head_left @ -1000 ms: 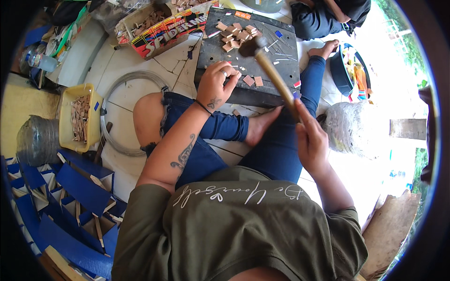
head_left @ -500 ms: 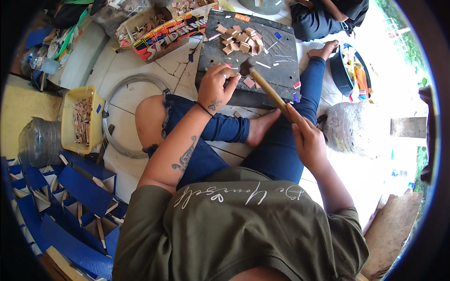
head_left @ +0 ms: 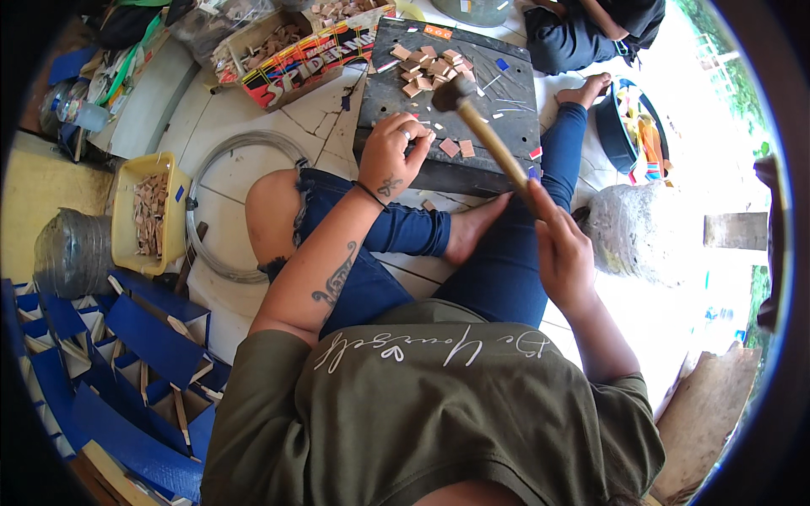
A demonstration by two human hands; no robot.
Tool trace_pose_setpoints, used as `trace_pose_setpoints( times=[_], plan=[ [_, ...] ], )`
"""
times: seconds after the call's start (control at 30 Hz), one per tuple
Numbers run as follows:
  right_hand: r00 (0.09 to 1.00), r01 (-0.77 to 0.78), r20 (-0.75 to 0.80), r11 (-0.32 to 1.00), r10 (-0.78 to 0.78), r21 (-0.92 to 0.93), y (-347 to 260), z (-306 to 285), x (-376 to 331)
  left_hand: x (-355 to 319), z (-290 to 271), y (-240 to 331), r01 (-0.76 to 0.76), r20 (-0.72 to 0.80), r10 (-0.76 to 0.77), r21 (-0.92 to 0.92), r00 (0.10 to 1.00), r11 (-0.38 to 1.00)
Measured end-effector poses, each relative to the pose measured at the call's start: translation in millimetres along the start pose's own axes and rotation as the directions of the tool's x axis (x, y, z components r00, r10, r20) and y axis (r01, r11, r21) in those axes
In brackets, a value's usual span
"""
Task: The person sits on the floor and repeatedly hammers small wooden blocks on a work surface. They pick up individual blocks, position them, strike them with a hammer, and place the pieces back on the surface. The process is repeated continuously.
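At the far left, blue folded card pieces (head_left: 126,354) lie heaped beside a yellow tub (head_left: 150,212) of small wooden chips, with a coil of wire (head_left: 221,198) on the tiled floor next to it. Further right, the left hand (head_left: 392,156) rests on the near edge of the dark work board (head_left: 456,101), fingers pinched narrowly around something too small to make out, close to a loose wooden square (head_left: 449,147). A pile of wooden squares (head_left: 430,67) sits near the board's far side. The hammer (head_left: 472,122) has swung again: half a second ago its head was down by the left fingers; now it is raised over the board, suggesting one blow is done and another is coming. The right hand (head_left: 561,253) is wrapped tightly around the handle's end.
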State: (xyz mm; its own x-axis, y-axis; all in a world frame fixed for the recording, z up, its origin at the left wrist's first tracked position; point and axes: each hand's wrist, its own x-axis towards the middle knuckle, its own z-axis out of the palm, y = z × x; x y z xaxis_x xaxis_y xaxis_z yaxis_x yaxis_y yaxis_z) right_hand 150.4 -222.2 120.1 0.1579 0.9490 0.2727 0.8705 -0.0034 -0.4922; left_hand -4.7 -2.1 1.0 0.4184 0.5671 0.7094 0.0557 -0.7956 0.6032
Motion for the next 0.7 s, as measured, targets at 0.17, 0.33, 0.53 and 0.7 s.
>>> trace_pose_setpoints(
  times=[0.17, 0.33, 0.53, 0.7],
  plan=[
    [1.000, 0.016, -0.011, 1.000, -0.016, 0.021, 2, 1, 0, 0, 0, 0, 0.003, 0.006, -0.003, 0.003, 1.000, 1.000],
    [0.994, -0.050, 0.097, 0.999, 0.050, 0.000, 4, 0, 2, 0, 0, 0, -0.007, 0.016, 0.007, 0.021, 1.000, 1.000],
    [0.996, -0.031, 0.080, 0.999, 0.028, 0.030, 7, 3, 3, -2, 1, -3, -0.013, -0.002, 0.013, 0.024, 1.000, 1.000],
    [0.958, -0.285, 0.116, 0.917, 0.262, 0.279, 24, 4, 5, -1, -1, -1, -0.057, -0.003, 0.057, 0.047, 0.998, 0.997]
  ],
)
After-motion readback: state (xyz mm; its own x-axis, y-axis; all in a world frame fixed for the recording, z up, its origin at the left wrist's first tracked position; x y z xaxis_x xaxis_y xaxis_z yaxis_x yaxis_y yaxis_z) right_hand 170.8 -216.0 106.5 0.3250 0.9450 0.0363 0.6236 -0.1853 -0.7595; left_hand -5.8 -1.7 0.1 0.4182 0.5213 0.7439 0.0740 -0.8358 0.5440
